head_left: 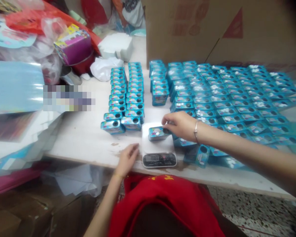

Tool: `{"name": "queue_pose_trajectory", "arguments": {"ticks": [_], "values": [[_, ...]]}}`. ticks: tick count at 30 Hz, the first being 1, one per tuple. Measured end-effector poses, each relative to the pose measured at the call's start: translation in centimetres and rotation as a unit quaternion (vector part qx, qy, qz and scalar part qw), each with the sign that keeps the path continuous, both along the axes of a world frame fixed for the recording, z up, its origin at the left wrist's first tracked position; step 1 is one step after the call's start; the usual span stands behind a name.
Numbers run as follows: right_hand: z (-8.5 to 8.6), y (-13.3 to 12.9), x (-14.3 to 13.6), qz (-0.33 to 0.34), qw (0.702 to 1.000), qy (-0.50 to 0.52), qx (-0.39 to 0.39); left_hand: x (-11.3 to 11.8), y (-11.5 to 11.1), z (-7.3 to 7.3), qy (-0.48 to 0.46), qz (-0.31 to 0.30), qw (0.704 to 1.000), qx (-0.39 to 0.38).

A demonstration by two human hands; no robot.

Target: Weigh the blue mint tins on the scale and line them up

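A small blue printed box (158, 133) with a white pellet on its top lies on a white digital scale (148, 149). Over the right end of that box, my right hand (179, 125) has its thumb and fingers pinched together. What sits between those fingertips, if anything, is too small to make out. My left hand (128, 158) rests at the table's front edge, left of the scale, fingers loosely stretched and nothing visible in them. Right of the scale stand many similar blue boxes (214, 98), several with white pellets on top. More blue boxes (117, 102) form rows on the left.
A large cardboard carton (224, 33) stands behind the boxes. Plastic bags, a purple box (75, 46) and a white block-like stack (115, 46) crowd the back left. Printed sheets (17, 87) lie at far left. The table's edge (93, 161) runs just before me.
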State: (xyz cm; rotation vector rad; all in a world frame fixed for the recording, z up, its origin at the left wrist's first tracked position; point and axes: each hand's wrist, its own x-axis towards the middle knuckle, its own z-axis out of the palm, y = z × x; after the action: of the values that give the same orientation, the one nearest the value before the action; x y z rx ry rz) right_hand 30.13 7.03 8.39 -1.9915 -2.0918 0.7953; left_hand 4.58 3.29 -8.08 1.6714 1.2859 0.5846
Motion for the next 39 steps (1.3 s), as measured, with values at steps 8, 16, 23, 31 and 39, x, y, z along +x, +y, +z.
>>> {"name": "queue_pose_trajectory", "arguments": {"ticks": [8,16,23,31,39], "values": [[0.7,-1.0,1.1,-0.061,0.983,0.162,-0.053,0.2,-0.2,-0.2,0.010,0.005,1.000,0.025],[0.0,-0.7,0.0,0.017,0.999,-0.024,-0.019,0.4,-0.2,0.1,0.014,0.003,0.999,0.031],[0.5,-0.4,0.2,0.009,1.000,-0.019,-0.021,0.3,-0.3,-0.2,0.010,0.004,0.999,0.037],[1.3,-2.8,1.6,-0.154,0.916,0.361,-0.084,0.3,-0.5,0.0,-0.009,0.011,0.999,0.033],[-0.1,-9.0,5.3,-0.241,0.798,0.522,-0.179,1.8,-2.4,3.4,0.018,-0.023,0.980,0.197]]}}
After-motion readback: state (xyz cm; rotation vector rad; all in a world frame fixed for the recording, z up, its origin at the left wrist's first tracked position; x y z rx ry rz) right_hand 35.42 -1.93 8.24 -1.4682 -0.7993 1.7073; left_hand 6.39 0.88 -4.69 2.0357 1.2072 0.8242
